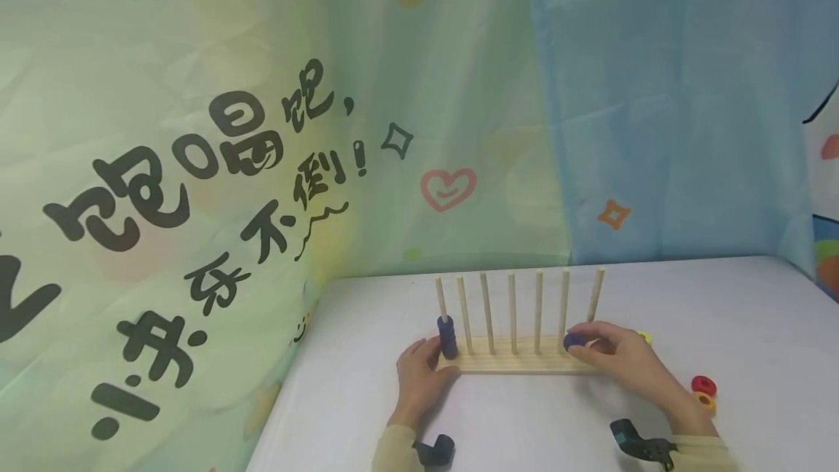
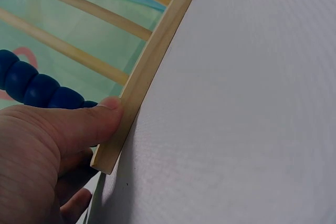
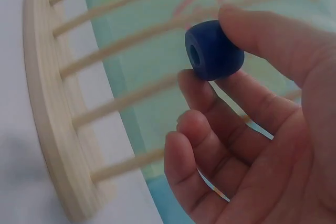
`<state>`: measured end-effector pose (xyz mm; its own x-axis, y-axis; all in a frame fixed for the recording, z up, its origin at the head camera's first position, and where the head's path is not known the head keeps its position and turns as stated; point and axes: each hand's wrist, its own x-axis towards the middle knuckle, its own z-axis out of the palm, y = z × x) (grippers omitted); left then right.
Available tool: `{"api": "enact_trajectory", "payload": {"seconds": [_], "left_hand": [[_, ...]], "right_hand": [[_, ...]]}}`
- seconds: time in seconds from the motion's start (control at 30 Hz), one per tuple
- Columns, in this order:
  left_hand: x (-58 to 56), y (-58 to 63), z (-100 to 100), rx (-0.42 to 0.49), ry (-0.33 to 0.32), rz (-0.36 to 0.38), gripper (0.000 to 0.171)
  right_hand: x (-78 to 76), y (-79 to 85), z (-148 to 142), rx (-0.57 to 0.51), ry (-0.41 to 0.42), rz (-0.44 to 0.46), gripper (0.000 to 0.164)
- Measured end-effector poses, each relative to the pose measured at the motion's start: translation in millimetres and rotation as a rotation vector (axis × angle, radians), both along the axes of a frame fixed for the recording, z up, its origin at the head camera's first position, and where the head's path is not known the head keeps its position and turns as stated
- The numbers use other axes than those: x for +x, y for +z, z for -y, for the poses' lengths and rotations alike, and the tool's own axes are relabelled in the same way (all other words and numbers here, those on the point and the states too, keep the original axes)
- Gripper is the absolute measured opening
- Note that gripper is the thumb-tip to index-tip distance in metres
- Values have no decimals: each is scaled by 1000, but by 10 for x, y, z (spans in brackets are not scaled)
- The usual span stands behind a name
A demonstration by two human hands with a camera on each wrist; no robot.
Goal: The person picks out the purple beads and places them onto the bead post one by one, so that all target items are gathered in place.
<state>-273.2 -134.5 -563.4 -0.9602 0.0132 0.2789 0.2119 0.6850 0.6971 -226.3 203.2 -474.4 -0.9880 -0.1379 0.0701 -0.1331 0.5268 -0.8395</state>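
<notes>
A wooden base (image 1: 518,364) with a row of upright pegs (image 1: 513,312) stands on the white table. Several dark blue beads (image 1: 448,339) are stacked on its leftmost peg. My left hand (image 1: 419,377) grips the left end of the base, thumb (image 2: 109,115) on the front edge right beside the stack. My right hand (image 1: 625,355) pinches one blue bead (image 3: 214,51) between thumb and fingers, near the right end of the pegs. The bead's hole shows in the right wrist view, facing the base, and no peg passes through it. The other right fingers are loosely curled.
On the table to the right lie a red bead (image 1: 704,384) and an orange-yellow bead (image 1: 705,401). A yellow-green bead (image 1: 645,337) shows partly behind the right hand. A printed cloth (image 1: 419,93) hangs behind and left of the table.
</notes>
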Motion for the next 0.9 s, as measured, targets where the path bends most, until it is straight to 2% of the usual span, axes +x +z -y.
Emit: {"api": "enact_trajectory", "payload": {"seconds": [0.13,0.33,0.6,0.77,0.9], "left_hand": [[-1,-5,2,-1,5,14,54],[-3,-18,7,-5,7,12,54],[1,5,-5,5,4,24,54],[16,18,-3,12,8,24,54],[14,8,-2,9,1,18,54]], "right_hand": [[-15,-3,128,-28,41,-28,42],[-39,-72,303,14,69,-34,38],[-57,-134,457,-29,52,-45,46],[-64,-147,524,-68,60,-47,41],[-52,-192,619,-44,53,-80,35]]}}
